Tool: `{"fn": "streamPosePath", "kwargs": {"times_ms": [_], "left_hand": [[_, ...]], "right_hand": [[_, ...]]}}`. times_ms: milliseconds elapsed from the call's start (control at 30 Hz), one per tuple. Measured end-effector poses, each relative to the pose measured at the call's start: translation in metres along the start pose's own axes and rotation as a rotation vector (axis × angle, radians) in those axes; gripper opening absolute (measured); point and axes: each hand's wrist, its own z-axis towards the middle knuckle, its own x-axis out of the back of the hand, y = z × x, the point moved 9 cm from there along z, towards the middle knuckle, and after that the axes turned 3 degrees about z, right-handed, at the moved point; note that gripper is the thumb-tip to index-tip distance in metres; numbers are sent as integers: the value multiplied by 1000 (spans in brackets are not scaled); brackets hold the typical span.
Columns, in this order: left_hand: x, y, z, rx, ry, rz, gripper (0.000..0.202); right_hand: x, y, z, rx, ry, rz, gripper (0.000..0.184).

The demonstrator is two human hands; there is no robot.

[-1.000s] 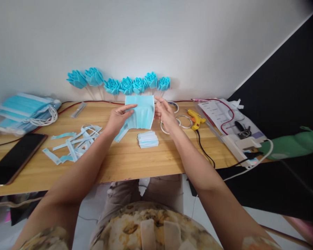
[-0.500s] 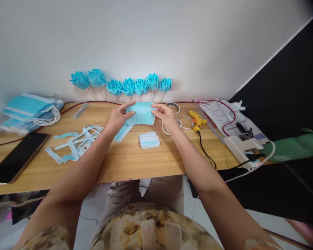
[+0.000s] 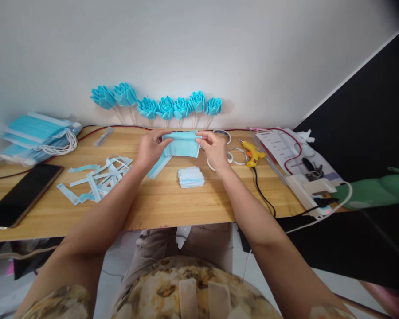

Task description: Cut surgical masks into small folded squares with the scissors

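Note:
Between my two hands a light blue piece of face-mask fabric (image 3: 182, 145) is stretched just above the table, its top edge folded over. My left hand (image 3: 153, 148) pinches its left end between thumb and fingers. My right hand (image 3: 214, 146) pinches the right end the same way. Under the left fingers another pale blue strip (image 3: 159, 167) slants down to the wood. A small stack of folded white and blue pieces (image 3: 190, 177) lies in front of the fabric. Loose cut strips (image 3: 96, 177) are heaped beside my left forearm.
Blue fabric flowers (image 3: 166, 107) on sticks lean along the wall. Face masks (image 3: 36, 135) and a phone (image 3: 23, 195) lie left. To the right are tape rolls (image 3: 238, 156), a yellow glue gun (image 3: 252, 153) with its cable, papers (image 3: 279, 144), keys (image 3: 314, 172) and a power strip (image 3: 304, 195).
The fabric's top edge is now folded over, and the piece looks flatter and wider. My hands have shifted only slightly. The camera view has moved a little.

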Motion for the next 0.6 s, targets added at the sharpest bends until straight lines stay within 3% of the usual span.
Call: {"fn": "streamPosePath", "kwargs": {"times_ms": [167,300,367,467,600], "left_hand": [[2,0,1,-21,18,-30,11],[4,-1,2,12,61,-177,12],[-2,-3,1,98,22,-333,17],[-14,-2,-4,239,-58,-557,29],[-17,2,-8,292,-49,-632,34]], "right_hand": [[2,-1,1,17,10,-68,14],[5,-15,1,155,23,-92,9],[5,-17,1,191,28,-28,15],[1,-4,4,121,14,153,31],[-7,13,4,55,-17,167,44]]}}
